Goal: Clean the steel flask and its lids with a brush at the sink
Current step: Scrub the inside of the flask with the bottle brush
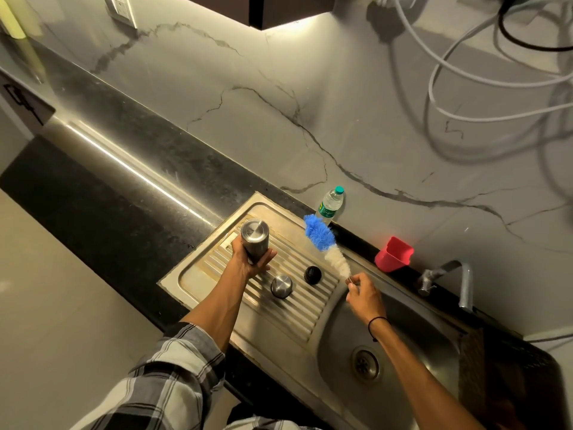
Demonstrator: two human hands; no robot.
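Steel flask (255,240) stands upright over the drainboard (217,268), gripped by my left hand (248,259); my right hand (364,297) pinches the brush (325,243), bristles pointing up and away toward the wall.

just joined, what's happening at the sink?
A person is washing up at a steel sink. The left hand grips the steel flask over the ribbed drainboard; the right hand pinches the handle end of a blue and white bottle brush, bristles up, clear of the flask. A steel lid and a black lid lie on the drainboard. No water visible from the tap.
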